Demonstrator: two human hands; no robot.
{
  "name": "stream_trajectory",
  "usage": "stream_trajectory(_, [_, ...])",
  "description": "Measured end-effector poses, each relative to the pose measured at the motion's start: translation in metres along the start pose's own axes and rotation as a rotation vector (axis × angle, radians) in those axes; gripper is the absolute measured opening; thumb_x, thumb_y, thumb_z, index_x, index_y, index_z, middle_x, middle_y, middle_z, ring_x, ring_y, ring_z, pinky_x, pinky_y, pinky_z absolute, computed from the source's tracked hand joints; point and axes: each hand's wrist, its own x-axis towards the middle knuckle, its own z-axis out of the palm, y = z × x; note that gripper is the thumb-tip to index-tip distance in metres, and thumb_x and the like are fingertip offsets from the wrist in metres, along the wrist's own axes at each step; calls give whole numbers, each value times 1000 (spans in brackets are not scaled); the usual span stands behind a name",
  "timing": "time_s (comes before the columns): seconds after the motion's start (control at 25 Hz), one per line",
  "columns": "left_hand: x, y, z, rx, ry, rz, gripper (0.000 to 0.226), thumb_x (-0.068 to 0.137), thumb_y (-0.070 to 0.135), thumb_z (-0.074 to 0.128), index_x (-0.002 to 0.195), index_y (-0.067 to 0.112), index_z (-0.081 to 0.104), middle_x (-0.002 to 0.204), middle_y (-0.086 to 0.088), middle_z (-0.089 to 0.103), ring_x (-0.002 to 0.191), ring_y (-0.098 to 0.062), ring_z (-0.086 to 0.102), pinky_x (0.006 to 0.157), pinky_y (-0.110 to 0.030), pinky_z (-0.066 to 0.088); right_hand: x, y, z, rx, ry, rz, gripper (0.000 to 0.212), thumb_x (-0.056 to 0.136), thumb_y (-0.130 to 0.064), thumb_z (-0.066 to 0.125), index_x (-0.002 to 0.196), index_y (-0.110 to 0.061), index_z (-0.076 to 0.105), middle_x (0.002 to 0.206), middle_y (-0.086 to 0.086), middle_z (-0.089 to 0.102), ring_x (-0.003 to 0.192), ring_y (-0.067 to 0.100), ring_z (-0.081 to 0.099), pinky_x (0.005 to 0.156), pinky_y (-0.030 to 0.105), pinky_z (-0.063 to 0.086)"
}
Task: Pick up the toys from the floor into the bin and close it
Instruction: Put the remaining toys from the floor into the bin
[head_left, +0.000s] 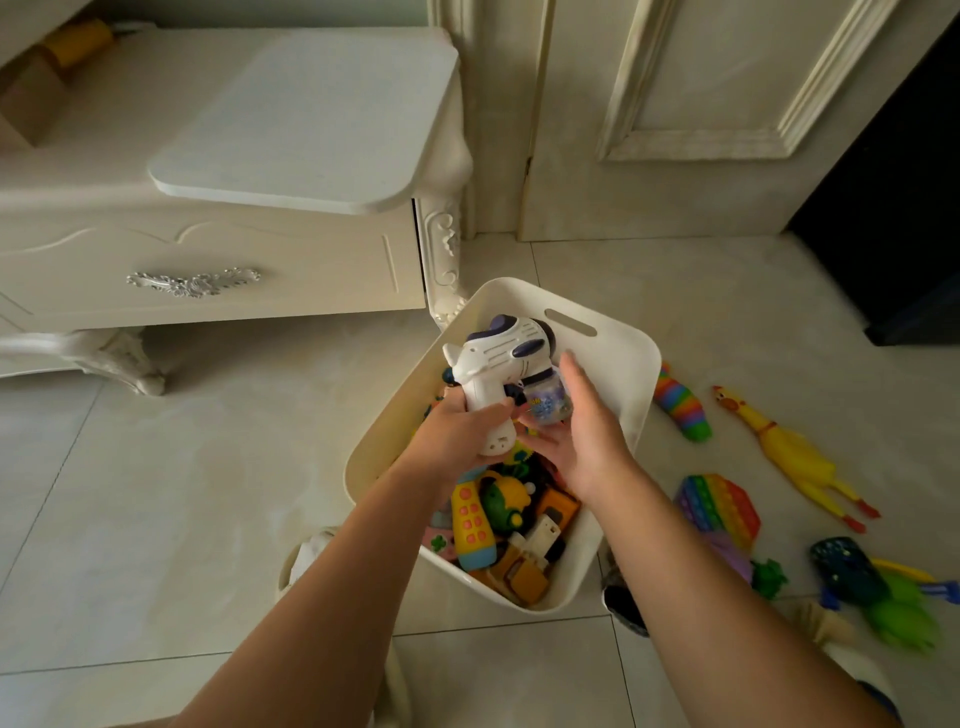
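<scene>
Well, over the half-full, unlidded bin (631, 364) the left hand (457, 434) grips the white bubble gun (501, 356) by its handle, the right hand (589, 423) laying straight fingers against its bottle (548, 402), while rubber chicken (795, 452), rainbow slug (680, 408) and pop-it board (722, 506) wait on the floor (156, 493).

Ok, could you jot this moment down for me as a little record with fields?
bin: no lid on, already holds toys
held: white toy gun, above the bin
left hand: grips its handle
right hand: open, against its bottle
on floor: rainbow slug, rubber chicken, pop-it, a few more
</scene>
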Motion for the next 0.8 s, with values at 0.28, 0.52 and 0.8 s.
stream_trajectory(0.28, [0, -28, 23, 763, -94, 44, 61, 78, 21, 75, 130, 18, 43, 119, -3, 58, 109, -22, 57, 89, -31, 50, -8, -19, -25, -326, 159, -122, 11, 86, -25, 47, 83, -19, 56, 89, 4, 60, 91, 23, 55, 73, 29, 44])
stream_trajectory(0.52, [-14, -63, 34, 538, -370, -311, 49, 77, 25, 76, 121, 18, 55, 114, -3, 63, 106, -21, 59, 98, -39, 50, -11, 2, -25, -1049, 249, -122, 54, 87, -47, 59, 135, -24, 47, 134, 8, 46, 122, 28, 48, 95, 37, 45])
stream_trajectory(0.8, [-13, -46, 28, 590, -259, -315, 69, 74, 56, 70, 130, 31, 40, 125, -3, 57, 110, -27, 60, 88, -43, 56, -9, -3, -18, -1681, 247, -307, 55, 89, -64, 45, 116, -20, 64, 114, 7, 66, 109, 27, 51, 96, 37, 44])
